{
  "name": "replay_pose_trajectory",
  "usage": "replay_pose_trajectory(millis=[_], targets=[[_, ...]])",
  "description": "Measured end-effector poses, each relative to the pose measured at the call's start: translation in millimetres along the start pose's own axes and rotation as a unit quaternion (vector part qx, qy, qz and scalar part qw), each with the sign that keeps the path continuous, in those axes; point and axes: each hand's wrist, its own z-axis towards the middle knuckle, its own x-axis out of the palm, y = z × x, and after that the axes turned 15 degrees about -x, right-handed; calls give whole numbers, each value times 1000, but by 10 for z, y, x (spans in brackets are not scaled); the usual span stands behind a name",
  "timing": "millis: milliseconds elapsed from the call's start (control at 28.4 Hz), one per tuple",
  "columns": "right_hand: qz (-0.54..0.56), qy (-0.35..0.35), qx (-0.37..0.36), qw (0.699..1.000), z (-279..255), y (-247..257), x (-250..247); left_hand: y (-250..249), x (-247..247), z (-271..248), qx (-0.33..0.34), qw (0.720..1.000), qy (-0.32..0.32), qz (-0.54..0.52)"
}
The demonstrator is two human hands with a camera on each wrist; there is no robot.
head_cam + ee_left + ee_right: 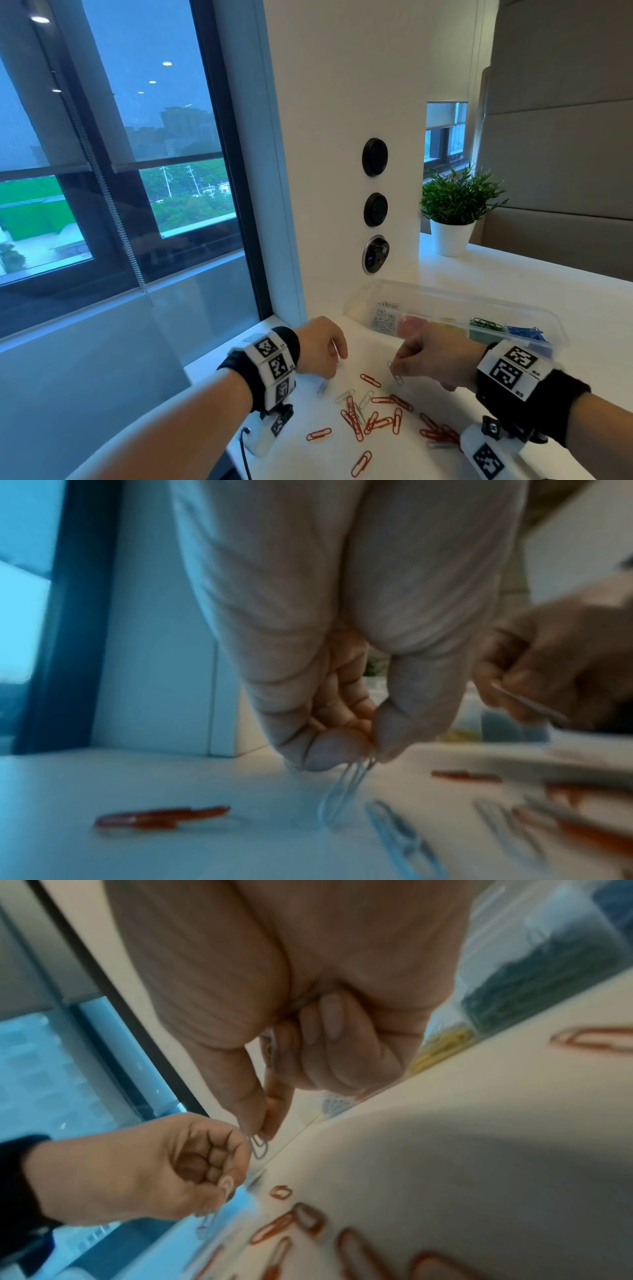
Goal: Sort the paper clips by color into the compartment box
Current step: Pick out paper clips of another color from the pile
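Left hand [320,346] pinches a silver clip [339,791] in its fingers [329,753]. Right hand [435,356] pinches another silver clip [395,373] above the desk [428,455]. Red clips [373,418] lie scattered below.

Red paper clips [370,380] and a few silver paper clips [365,399] lie on the white surface [513,291]. The clear compartment box [555,325] holds silver, pink, yellow, green and blue heaps. Both wristbands [274,363] carry black-and-white square patterns.
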Motion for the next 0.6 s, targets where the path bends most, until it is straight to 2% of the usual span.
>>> replay_pose_trajectory(millis=[70, 176, 317, 458, 528, 599], targets=[[52, -14, 13, 998, 34, 2, 15, 96, -68, 11, -18, 991, 12, -134], [84, -22, 19, 996, 117, 12, 57, 205, -144, -2, -26, 947, 57, -315], [83, -19, 15, 996, 250, 43, 123, 330, -193, 27, -26, 904, 71, -420], [76, -25, 16, 997, 347, 87, 141, 393, -153, 55, -74, 855, 98, -504], [85, -26, 15, 996, 389, 99, 142, 373, -137, 89, -114, 821, 108, -550], [118, -31, 22, 992, 417, 92, 140, 341, -150, 113, -165, 767, 109, -610]])
